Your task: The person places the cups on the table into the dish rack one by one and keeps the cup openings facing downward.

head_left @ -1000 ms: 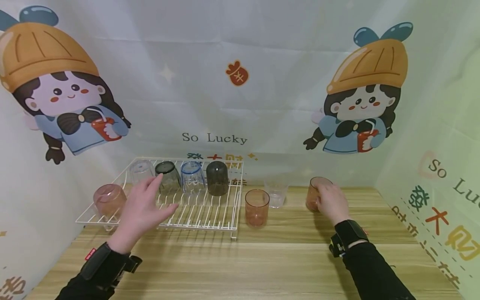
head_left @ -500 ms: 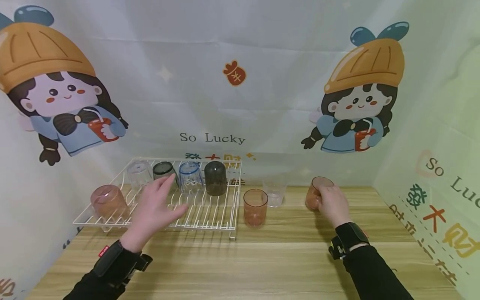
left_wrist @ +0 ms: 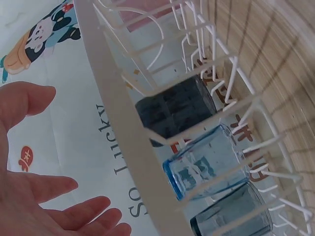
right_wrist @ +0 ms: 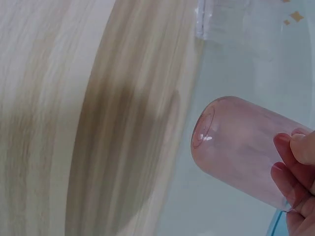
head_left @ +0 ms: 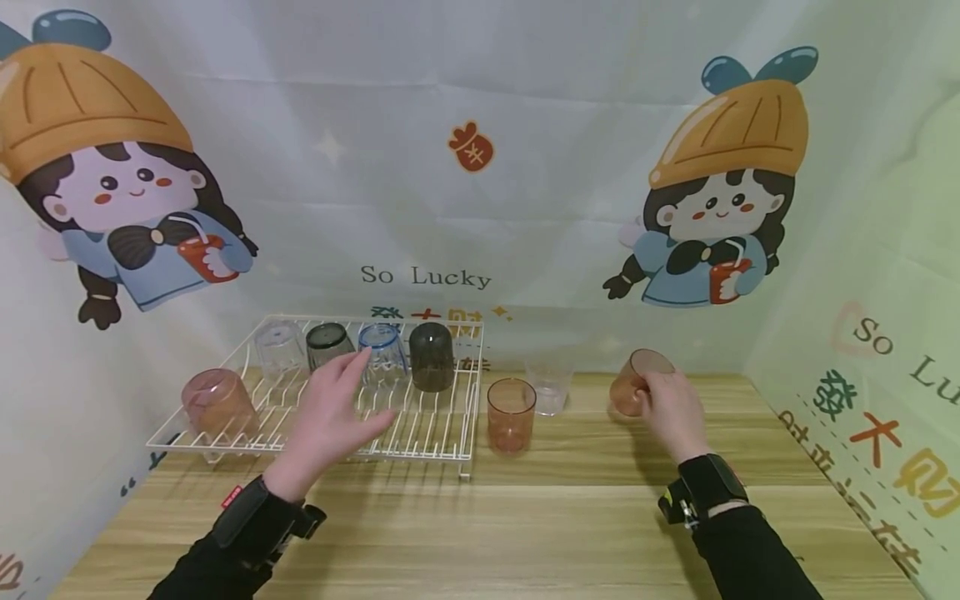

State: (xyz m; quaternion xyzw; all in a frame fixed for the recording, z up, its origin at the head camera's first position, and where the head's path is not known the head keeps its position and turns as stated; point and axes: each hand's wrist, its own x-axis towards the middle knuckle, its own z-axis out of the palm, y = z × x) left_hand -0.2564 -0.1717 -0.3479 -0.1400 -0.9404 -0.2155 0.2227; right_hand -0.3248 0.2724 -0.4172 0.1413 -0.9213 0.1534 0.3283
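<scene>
The right hand point(head_left: 671, 406) has its fingers curled round a translucent pink-orange plastic tumbler point(head_left: 634, 384), which leans off upright with its mouth tipped up and toward the far wall, at about two o'clock on the pale wooden tabletop point(head_left: 525, 517); the right wrist view shows the fingertips point(right_wrist: 290, 162) wrapped on the cup's side near the rim, its closed base point(right_wrist: 204, 129) pointing away, so the grip lets the cup swing over. The left hand point(head_left: 330, 421) hovers with fingers spread and relaxed, holding nothing, above the front half of the white wire dish rack point(head_left: 420, 442) at ten o'clock. On that rack five cups stand mouth-down, apparently so they can drain: a pink tumbler point(head_left: 217, 402) at the left front, then along the back a clear one point(head_left: 276, 346), a smoky grey one point(head_left: 327, 342), a blue-rimmed clear one point(head_left: 381, 348) and a dark grey one point(head_left: 432, 356). Just right of the rack, an orange tumbler point(head_left: 511, 414) and a clear cup point(head_left: 550, 385) stand mouth-up on the table.
</scene>
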